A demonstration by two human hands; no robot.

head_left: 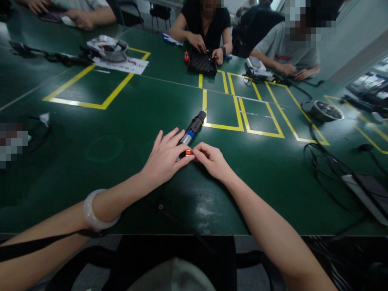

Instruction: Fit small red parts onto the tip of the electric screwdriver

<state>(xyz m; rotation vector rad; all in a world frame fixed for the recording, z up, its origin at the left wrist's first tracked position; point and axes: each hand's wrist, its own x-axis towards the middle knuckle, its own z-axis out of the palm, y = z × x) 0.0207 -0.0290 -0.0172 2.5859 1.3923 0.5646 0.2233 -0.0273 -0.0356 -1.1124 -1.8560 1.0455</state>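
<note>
A small, shiny orange-red piece (188, 152) shows between my two hands, low over the green table (127, 137); its exact kind is too small to make out. My left hand (163, 157) pinches it between thumb and index finger, with the other fingers stretched forward. From the other side, my right hand (212, 161) grips its right end, fingers curled and thumb pressed in. Just beyond the fingertips lies a black and silver electric screwdriver (190, 133) with a blue band, its tip pointing away to the right. My left fingers partly cover its near end.
Yellow tape outlines (224, 127) mark the table ahead. A round metal bowl (112, 50) stands on paper at the back left. Cables (321, 161) and a metal fan-like part (325, 111) lie right. Across the table, a person works over a black tray (203, 66); other people sit nearby.
</note>
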